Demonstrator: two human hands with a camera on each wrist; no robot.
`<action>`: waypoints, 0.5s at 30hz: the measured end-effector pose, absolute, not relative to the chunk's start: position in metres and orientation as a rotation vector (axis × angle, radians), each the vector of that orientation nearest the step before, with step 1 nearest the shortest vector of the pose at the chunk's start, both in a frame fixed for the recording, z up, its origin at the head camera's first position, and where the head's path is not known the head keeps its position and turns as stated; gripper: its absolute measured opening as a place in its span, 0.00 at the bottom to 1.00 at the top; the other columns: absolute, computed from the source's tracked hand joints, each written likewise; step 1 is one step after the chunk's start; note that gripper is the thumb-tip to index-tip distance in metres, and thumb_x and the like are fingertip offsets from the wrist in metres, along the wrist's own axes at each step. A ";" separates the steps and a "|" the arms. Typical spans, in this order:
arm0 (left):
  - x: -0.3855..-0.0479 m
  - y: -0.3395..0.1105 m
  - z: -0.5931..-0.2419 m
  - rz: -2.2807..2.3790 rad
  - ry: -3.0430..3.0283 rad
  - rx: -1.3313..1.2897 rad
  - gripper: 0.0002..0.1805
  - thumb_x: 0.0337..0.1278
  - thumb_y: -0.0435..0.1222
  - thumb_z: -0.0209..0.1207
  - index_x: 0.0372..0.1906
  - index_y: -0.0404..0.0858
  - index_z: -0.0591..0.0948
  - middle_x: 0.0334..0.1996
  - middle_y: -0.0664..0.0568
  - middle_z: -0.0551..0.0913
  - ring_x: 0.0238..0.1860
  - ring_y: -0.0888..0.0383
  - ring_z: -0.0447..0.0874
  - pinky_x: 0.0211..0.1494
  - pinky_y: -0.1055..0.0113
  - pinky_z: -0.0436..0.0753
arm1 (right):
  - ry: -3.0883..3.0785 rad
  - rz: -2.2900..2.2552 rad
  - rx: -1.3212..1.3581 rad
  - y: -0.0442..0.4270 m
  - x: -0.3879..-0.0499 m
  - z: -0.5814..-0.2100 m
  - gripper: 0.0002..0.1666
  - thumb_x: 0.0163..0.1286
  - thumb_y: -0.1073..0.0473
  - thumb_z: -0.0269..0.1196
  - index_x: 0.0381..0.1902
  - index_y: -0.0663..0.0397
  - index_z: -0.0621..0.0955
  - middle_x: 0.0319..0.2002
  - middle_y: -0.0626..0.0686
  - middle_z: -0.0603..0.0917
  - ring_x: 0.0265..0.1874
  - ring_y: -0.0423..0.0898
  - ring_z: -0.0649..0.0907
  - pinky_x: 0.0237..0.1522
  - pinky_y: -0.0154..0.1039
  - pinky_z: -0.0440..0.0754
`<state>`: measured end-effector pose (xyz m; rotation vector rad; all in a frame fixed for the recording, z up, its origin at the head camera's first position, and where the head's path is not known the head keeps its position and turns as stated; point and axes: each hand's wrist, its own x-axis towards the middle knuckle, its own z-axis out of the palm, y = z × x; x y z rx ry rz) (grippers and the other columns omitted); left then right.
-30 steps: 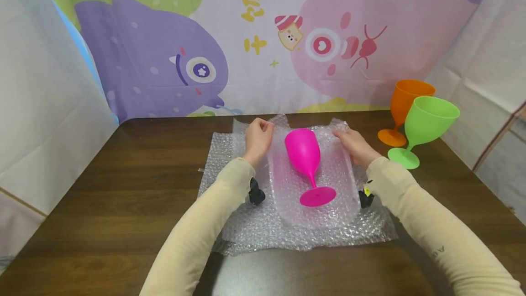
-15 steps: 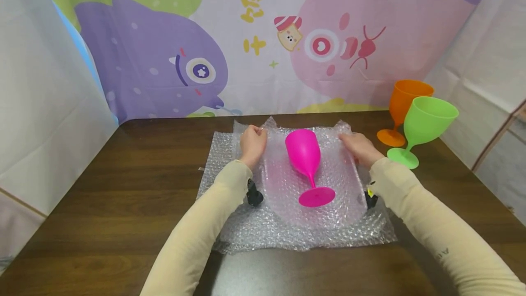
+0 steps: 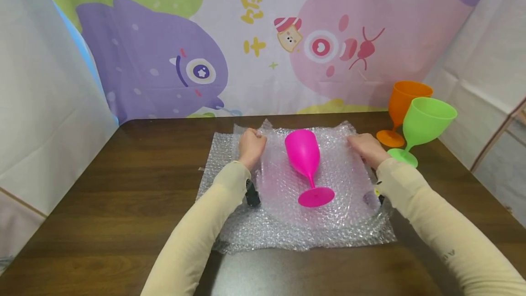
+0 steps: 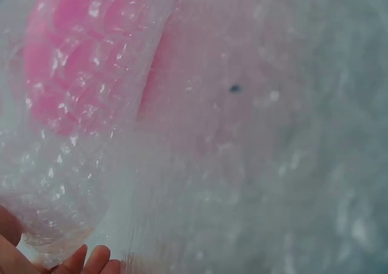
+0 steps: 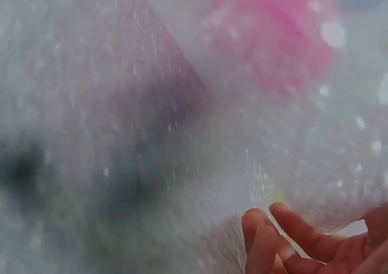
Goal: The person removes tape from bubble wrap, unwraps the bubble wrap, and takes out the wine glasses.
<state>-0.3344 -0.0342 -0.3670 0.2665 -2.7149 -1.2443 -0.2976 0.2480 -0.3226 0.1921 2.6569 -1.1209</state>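
A bright pink plastic goblet (image 3: 302, 152) lies on its side on clear bubble wrap (image 3: 283, 232), bowl pointing away and foot toward me. My left hand (image 3: 251, 146) pinches the raised left edge of the upper sheet, left of the bowl. On the other side, my right hand (image 3: 367, 147) pinches that sheet's far right edge between thumb and fingers. Bubble wrap covers most of both wrist views, and blurred pink shows through it. Only some fingertips (image 4: 97, 259) appear low in the left wrist view. More of the right fingers (image 5: 309, 234) are visible in the right wrist view.
An orange goblet (image 3: 407, 104) and a light green goblet (image 3: 427, 122) stand upright at the right rear of the dark wooden table (image 3: 135, 204). A printed cartoon curtain (image 3: 263, 86) hangs along the back edge, with pale cloth at both sides.
Both hands have moved apart, the left one leftward and slightly nearer, the right one rightward. Between them the upper sheet has spread wider. The pink goblet stays nearly in place.
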 end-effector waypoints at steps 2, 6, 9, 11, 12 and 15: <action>-0.335 -0.035 -0.367 -1.231 -2.737 0.262 0.10 0.51 0.36 0.54 0.35 0.33 0.78 0.37 0.42 0.82 0.42 0.44 0.78 0.47 0.56 0.75 | 2.689 -1.149 0.187 0.250 -0.297 -0.322 0.24 0.61 0.55 0.43 0.43 0.70 0.75 0.38 0.62 0.75 0.35 0.53 0.72 0.33 0.38 0.73; -0.336 -0.036 -0.365 -1.198 -2.769 0.260 0.10 0.53 0.37 0.54 0.32 0.33 0.78 0.37 0.42 0.82 0.41 0.44 0.78 0.47 0.55 0.75 | 2.737 -1.190 0.177 0.253 -0.298 -0.322 0.16 0.58 0.59 0.47 0.32 0.68 0.76 0.25 0.54 0.71 0.25 0.47 0.69 0.24 0.34 0.67; -0.336 -0.036 -0.365 -1.162 -2.784 0.266 0.09 0.52 0.37 0.53 0.27 0.34 0.77 0.35 0.41 0.82 0.39 0.44 0.78 0.45 0.54 0.75 | 2.752 -1.181 0.173 0.254 -0.298 -0.323 0.16 0.59 0.60 0.47 0.31 0.68 0.76 0.27 0.55 0.72 0.28 0.49 0.69 0.26 0.33 0.68; -0.336 -0.035 -0.365 -1.153 -2.791 0.271 0.09 0.52 0.37 0.53 0.26 0.34 0.76 0.33 0.41 0.81 0.37 0.44 0.78 0.43 0.54 0.76 | 2.757 -1.171 0.163 0.255 -0.297 -0.323 0.16 0.59 0.59 0.47 0.32 0.68 0.75 0.30 0.58 0.73 0.31 0.51 0.70 0.28 0.33 0.68; -0.336 -0.035 -0.365 -1.157 -2.797 0.274 0.09 0.52 0.36 0.53 0.26 0.33 0.75 0.32 0.40 0.81 0.36 0.44 0.77 0.42 0.54 0.76 | 2.758 -1.162 0.154 0.256 -0.297 -0.323 0.16 0.60 0.59 0.47 0.32 0.69 0.75 0.32 0.59 0.73 0.32 0.51 0.70 0.28 0.33 0.69; -0.336 -0.035 -0.366 -1.183 -2.805 0.290 0.11 0.51 0.36 0.53 0.35 0.30 0.75 0.36 0.38 0.80 0.40 0.42 0.77 0.45 0.53 0.76 | 2.760 -1.147 0.110 0.259 -0.296 -0.322 0.19 0.61 0.58 0.47 0.36 0.71 0.76 0.37 0.62 0.74 0.33 0.51 0.71 0.29 0.32 0.70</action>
